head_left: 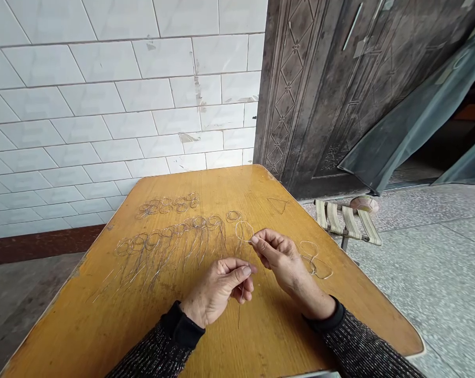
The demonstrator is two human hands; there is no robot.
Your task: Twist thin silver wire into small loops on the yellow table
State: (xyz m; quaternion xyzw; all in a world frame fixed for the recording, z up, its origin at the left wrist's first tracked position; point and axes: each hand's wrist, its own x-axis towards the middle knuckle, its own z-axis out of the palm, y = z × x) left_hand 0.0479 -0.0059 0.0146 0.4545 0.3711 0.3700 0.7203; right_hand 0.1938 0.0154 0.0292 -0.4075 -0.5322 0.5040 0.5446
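Observation:
My right hand (278,255) pinches a small loop of thin wire (237,224) between thumb and fingertips, above the wooden table. Just left of it and nearer to me, my left hand (226,286) is closed on a thin strand, whose end hangs down below the fingers. Whether this strand and the loop are one piece I cannot tell. Beyond the hands lies a row of coiled wire loops (200,222) with long tails pointing toward me. A second group of coils (166,203) lies farther back. Right of my right hand rest several larger loose loops (316,265).
The wooden table (284,336) stands near a white tiled wall (150,94). A bent triangular piece of wire (278,203) lies at its back right. Beside the table are a strap-seat folding stool (347,223), a dark carved door (316,79) and a hanging grey-green curtain (414,121).

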